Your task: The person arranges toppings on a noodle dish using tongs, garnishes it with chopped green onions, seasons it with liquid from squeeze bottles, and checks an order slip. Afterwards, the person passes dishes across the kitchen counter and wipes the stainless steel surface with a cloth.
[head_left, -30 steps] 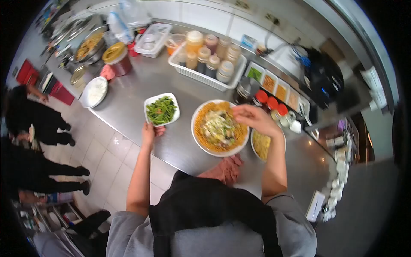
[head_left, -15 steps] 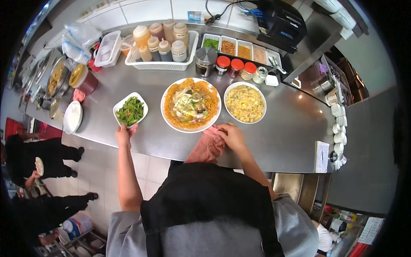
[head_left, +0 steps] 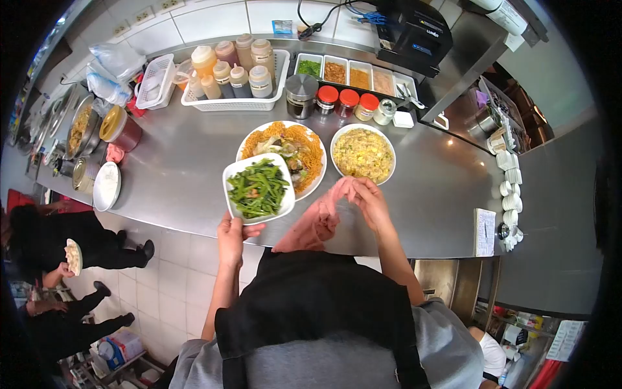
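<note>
My left hand [head_left: 238, 234] grips the near edge of a square white plate of green vegetables [head_left: 258, 187], raised over the counter's front part. That plate overlaps, in view, the lower left of a round plate of crispy noodles [head_left: 310, 150] with a pale topping. My right hand [head_left: 367, 196] pinches the upper end of a pink cloth [head_left: 314, 223], which hangs down toward the black apron. Just behind my right hand, an oval plate of fried rice [head_left: 363, 154] stands on the counter.
A white basket of sauce bottles [head_left: 235, 104], red-lidded jars [head_left: 348, 102] and a topping tray [head_left: 359, 74] line the back of the steel counter [head_left: 434, 194]. At left are a white bowl [head_left: 107, 186] and a red tub [head_left: 122, 129]. Two people in black stand beyond, lower left.
The vegetable plate has come up and to the right with my left hand, now in front of the noodle plate. My right hand has taken hold of the pink cloth and lifted its end.
</note>
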